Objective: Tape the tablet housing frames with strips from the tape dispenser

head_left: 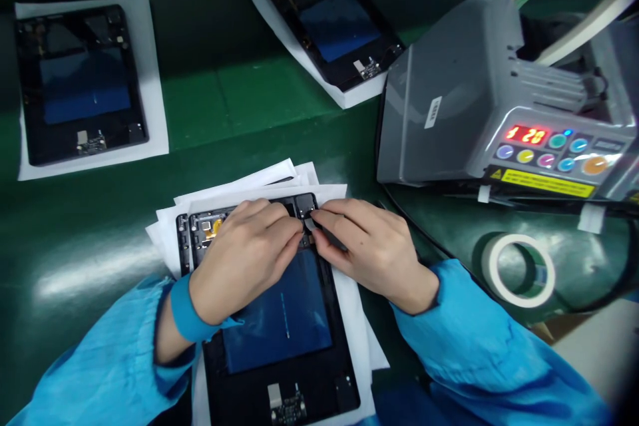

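Over the flat black rectangular device with blue panel (279, 323), your right hand (372, 243) pinched a small greyish piece (309, 223); your left hand (247, 249) had fingertips together, contents hidden.

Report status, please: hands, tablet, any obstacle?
Left hand, right hand at upper end of opened tablet. Tablet flat, left hand partly covering it. Tape roll lies apart.

The near device (279, 319) lies on paper sheets (352, 293). Beyond it lie a second device (82, 86), far left, and a third device (339, 26) to its right. At right, a tape roll (490, 273) lies near, a machine (449, 80) behind it.
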`<state>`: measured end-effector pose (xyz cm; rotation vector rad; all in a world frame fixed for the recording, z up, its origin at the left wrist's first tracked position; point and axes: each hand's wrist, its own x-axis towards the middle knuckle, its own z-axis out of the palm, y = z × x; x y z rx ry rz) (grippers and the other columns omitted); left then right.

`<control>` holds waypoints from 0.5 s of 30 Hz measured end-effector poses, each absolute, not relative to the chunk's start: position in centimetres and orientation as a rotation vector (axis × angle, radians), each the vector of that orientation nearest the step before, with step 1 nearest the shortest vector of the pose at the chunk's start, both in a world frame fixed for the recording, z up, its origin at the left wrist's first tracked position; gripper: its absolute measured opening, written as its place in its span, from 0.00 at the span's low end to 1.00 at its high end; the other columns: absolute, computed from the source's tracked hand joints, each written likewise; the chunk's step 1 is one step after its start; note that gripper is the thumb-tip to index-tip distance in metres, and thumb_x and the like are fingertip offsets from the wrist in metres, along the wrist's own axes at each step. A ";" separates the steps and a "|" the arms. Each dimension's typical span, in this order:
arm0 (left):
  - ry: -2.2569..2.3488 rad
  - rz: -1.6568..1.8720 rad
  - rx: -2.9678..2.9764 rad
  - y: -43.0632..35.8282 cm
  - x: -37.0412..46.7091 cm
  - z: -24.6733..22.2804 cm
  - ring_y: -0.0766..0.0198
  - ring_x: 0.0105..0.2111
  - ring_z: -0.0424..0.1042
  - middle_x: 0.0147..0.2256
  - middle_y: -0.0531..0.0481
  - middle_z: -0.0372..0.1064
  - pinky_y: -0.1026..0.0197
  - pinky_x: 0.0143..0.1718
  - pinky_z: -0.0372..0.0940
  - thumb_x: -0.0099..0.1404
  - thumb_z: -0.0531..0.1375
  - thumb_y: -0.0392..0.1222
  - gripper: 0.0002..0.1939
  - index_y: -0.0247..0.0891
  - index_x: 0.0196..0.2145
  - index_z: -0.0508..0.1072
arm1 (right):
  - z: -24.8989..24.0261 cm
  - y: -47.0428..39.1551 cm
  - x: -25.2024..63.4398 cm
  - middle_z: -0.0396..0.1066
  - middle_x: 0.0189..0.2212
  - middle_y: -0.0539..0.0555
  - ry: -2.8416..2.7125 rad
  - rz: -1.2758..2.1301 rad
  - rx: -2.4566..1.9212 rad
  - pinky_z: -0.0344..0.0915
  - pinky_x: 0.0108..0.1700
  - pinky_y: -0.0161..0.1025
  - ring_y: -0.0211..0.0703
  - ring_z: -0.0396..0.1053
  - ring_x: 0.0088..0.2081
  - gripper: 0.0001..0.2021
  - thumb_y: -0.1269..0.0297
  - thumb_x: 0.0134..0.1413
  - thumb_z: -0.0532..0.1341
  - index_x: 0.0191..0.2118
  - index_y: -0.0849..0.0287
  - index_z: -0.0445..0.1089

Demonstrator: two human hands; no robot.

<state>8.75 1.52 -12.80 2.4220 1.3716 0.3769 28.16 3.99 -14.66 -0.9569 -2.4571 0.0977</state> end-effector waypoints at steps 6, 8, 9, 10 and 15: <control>1.380 0.372 2.427 1.7 8.8 -12.8 0.59 0.33 0.65 0.31 0.48 0.67 0.55 0.37 0.62 0.68 0.51 0.38 0.11 0.36 0.33 0.72 | -14.4 4.2 28.1 0.71 0.35 0.54 -2.491 0.217 -0.986 0.63 0.35 0.38 0.40 0.65 0.34 0.08 0.69 0.59 0.56 0.36 0.60 0.73; 1.368 0.379 2.431 1.8 8.8 -12.8 0.59 0.33 0.66 0.31 0.48 0.68 0.55 0.37 0.62 0.68 0.51 0.38 0.11 0.36 0.33 0.71 | -14.3 4.4 28.1 0.71 0.34 0.53 -2.526 0.218 -0.986 0.61 0.34 0.38 0.40 0.64 0.33 0.09 0.69 0.59 0.56 0.35 0.59 0.73; 1.364 0.384 2.433 1.9 8.8 -12.9 0.59 0.33 0.66 0.31 0.48 0.68 0.55 0.37 0.62 0.68 0.51 0.38 0.10 0.36 0.33 0.71 | -14.2 4.4 28.0 0.70 0.34 0.53 -2.553 0.207 -0.990 0.61 0.34 0.39 0.40 0.63 0.33 0.09 0.68 0.59 0.56 0.34 0.59 0.73; 1.362 0.391 2.434 1.9 8.7 -12.9 0.59 0.33 0.66 0.31 0.48 0.68 0.54 0.37 0.62 0.68 0.51 0.38 0.10 0.36 0.33 0.71 | -14.1 4.3 27.9 0.70 0.34 0.53 -2.585 0.189 -0.993 0.60 0.34 0.39 0.41 0.63 0.33 0.09 0.68 0.59 0.56 0.33 0.58 0.73; 1.357 0.445 2.504 2.3 8.5 -12.6 0.57 0.35 0.68 0.34 0.47 0.70 0.54 0.39 0.63 0.67 0.52 0.40 0.09 0.36 0.34 0.71 | -13.3 2.7 28.1 0.69 0.37 0.54 -2.709 0.065 -1.029 0.60 0.46 0.46 0.46 0.63 0.40 0.13 0.65 0.61 0.53 0.48 0.60 0.69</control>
